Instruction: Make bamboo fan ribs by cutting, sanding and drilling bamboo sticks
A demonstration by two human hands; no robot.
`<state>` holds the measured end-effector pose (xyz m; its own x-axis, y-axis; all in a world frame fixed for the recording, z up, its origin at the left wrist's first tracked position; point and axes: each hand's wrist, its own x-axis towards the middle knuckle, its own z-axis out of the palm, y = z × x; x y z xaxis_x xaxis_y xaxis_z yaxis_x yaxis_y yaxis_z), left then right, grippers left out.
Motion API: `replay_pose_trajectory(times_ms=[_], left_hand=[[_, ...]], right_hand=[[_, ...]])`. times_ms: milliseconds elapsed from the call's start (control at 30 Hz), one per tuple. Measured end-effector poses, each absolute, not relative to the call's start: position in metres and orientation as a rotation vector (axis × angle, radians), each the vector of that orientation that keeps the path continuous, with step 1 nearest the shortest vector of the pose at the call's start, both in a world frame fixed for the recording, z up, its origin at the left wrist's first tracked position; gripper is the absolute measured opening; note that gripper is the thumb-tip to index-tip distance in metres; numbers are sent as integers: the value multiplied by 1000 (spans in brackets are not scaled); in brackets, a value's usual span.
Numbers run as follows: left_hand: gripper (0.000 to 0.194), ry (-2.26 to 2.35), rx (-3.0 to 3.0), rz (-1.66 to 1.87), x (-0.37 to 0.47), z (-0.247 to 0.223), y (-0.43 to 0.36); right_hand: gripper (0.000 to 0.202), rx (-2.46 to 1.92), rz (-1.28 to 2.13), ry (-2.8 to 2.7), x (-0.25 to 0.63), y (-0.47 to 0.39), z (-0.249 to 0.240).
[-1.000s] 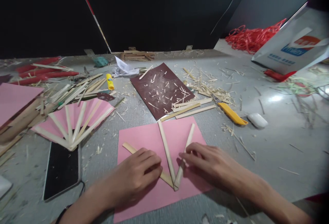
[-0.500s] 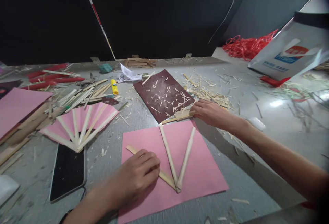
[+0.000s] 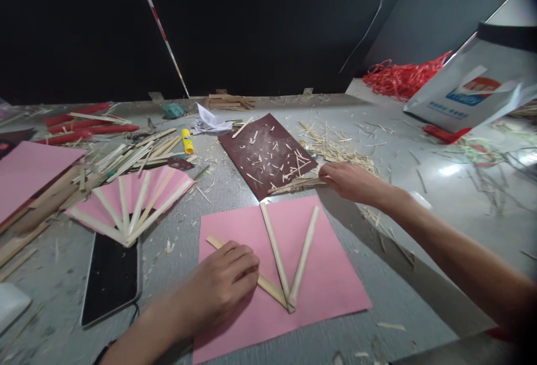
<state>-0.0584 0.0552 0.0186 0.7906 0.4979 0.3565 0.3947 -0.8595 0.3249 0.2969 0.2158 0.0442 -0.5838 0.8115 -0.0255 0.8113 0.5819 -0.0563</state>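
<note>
My left hand (image 3: 230, 275) rests on the pink paper (image 3: 339, 275), its curled fingers closed on a flat bamboo strip (image 3: 272, 287). That strip slants down to the right and meets two more strips, a middle one (image 3: 274, 250) and a right one (image 3: 305, 253), at their lower ends. Beyond the paper's far edge, my right hand (image 3: 342, 178) is closed on the right end of some thin bamboo strips (image 3: 296, 185). Their left part lies over the near corner of a dark brown sheet (image 3: 266, 150) scattered with shavings. My right fingertips are partly hidden.
A pink fan with bamboo ribs (image 3: 134, 203) overlaps a black phone (image 3: 109, 281) at left. Behind them lie a yellow glue stick (image 3: 187, 141), crumpled white paper (image 3: 210, 121) and loose bamboo strips (image 3: 121, 158). A shavings pile (image 3: 339, 152) and white bag (image 3: 470, 85) are at right.
My right hand has shifted slightly to the right, and the strips in it have turned to look thinner. My left hand and the strips on the pink paper have hardly moved.
</note>
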Motion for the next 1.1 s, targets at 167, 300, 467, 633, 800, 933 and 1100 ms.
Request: replay_pose_trajectory(times_ms=[167,300,467,633,800,933,1100], left_hand=[[20,731,2689,694,-60,26,58],[17,817,2206,778,-63,37,54],[39,813,1256,851,-62,42,49],[29,921,945,964,-56,38,50],[23,956,871,994,-56,34,50],[24,961,840,997,-58,31,51],[24,969,835,989,-60,29,52]], right_hand=[[21,-1544,315,-2627,293,208,63],[31,-1373,946,-2370,266,180,77],[27,-1051,1791,-1829,202,128,79],[29,-1070,1946,-1677,153,99,65],[33,-1042,2074,-1515,147,101,58],[34,-1007,2084,-1411,158,107,64],[36,-1030,2145,-1375,169,113,69]])
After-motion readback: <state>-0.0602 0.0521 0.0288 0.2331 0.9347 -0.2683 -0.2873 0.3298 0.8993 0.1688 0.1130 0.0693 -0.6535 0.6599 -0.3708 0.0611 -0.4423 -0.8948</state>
